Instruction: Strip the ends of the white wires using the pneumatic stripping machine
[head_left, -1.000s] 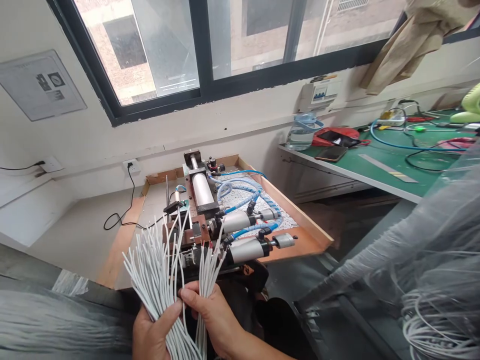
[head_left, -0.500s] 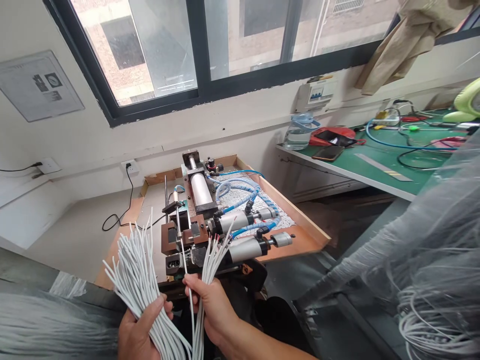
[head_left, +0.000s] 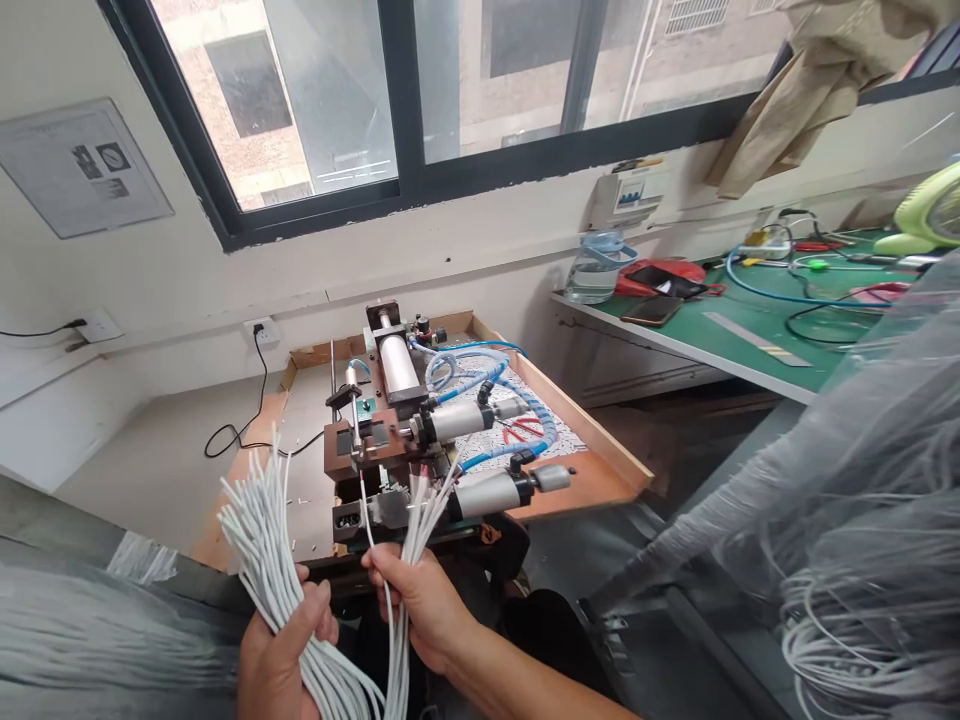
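Left grip (head_left: 289, 640): wrapped around the thick cable bundle (head_left: 259, 545), thumb across it, the white ends fanning out above the fingers.
Right grip (head_left: 420, 600): pinching a single white cable (head_left: 368, 515) between thumb and fingers, and also holding the thin cable bundle (head_left: 421, 520), which rises just above the knuckles.
Cable surfaces: smooth, matt, round and flexible; reddish tips show on the single cable and in the thin bundle.
Straight ahead of the right grip: a pneumatic machine (head_left: 401, 440) with silvery cylinders and brown blocks; the single cable's tip stands near the blocks in this view.
In the way: the machine's front black block (head_left: 356, 522), just beyond the right grip, and the lowest cylinder (head_left: 491, 495), behind the thin bundle.
Beyond the machine: blue spiral-wrapped hoses (head_left: 551, 425) curving over pale scraps inside a shallow wooden tray (head_left: 600, 455).
Far right of the right grip: a green tabletop (head_left: 739, 335) with a clear water bottle (head_left: 592, 270), a flat dark phone (head_left: 652, 310) and a crumpled red bag (head_left: 637, 276).
Right, nearer: cloudy, wrinkled plastic film (head_left: 720, 500) around coiled white cables (head_left: 832, 655).
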